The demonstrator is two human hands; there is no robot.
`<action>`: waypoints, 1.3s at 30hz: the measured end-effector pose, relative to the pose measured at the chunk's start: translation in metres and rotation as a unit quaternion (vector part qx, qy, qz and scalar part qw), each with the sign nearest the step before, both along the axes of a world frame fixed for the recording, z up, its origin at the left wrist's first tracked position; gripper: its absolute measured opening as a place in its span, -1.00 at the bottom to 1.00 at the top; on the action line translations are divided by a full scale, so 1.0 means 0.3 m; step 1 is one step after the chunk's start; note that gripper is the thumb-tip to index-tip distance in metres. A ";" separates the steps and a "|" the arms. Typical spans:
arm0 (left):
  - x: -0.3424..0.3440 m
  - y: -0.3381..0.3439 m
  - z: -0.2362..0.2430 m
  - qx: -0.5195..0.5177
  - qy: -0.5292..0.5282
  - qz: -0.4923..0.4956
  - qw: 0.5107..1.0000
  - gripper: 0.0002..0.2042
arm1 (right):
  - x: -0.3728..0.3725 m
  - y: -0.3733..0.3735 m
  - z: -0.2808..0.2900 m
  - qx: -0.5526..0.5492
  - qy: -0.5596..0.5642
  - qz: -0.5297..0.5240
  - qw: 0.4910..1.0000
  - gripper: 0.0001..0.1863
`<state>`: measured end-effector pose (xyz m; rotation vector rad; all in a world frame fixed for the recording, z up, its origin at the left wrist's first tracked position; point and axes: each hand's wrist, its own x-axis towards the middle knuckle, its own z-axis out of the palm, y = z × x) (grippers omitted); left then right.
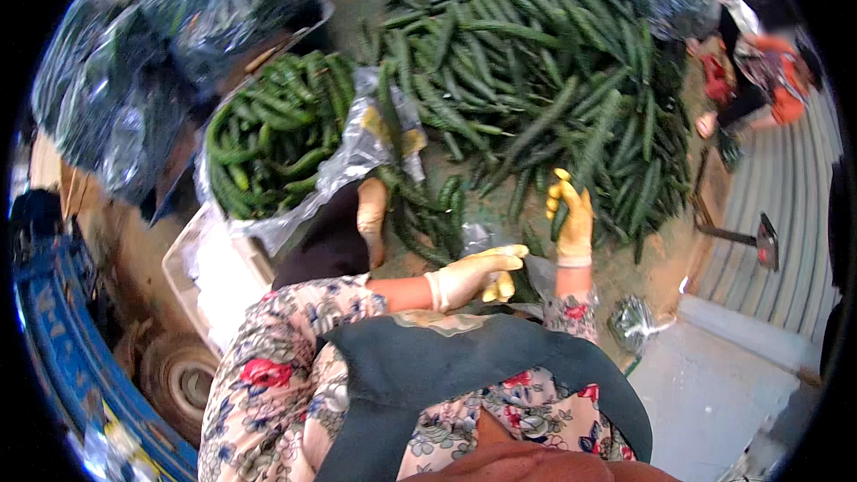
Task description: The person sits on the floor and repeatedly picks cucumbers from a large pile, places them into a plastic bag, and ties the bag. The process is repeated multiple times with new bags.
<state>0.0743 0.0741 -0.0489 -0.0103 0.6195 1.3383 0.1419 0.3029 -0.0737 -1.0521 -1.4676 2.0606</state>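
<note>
My left hand (482, 277), in a cream and yellow glove, reaches rightward with fingers apart over a dark plastic bag (536, 277) holding something green, low in front of me. My right hand (571, 219), in a yellow glove, is raised at the edge of a large loose pile of cucumbers (500, 54), its fingers round a dark green cucumber (560, 221). A few more cucumbers (415, 214) lie just beyond my left hand. A plastic-lined container of cucumbers (277, 125) sits to the upper left.
Big plastic bags (116, 107) fill the upper left. A white crate (210, 277), a tyre (183, 388) and blue metal bodywork (49, 303) are at left. Another person (768, 80) works at upper right. A small bag (634, 321) and a metal stand (763, 241) are at right.
</note>
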 end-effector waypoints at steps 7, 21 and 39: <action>-0.004 -0.002 -0.014 0.004 -0.013 -0.008 1.000 -0.47 | -0.101 0.115 -0.038 -0.085 0.049 0.112 0.989 -0.55; -0.004 -0.009 -0.042 0.000 -0.023 -0.022 1.000 -0.47 | -0.976 0.161 -0.305 0.495 -0.214 0.156 0.827 -0.26; -0.010 -0.009 -0.017 0.014 -0.010 -0.009 1.000 -0.49 | -0.001 0.147 -0.117 -0.284 0.151 0.232 0.918 -0.44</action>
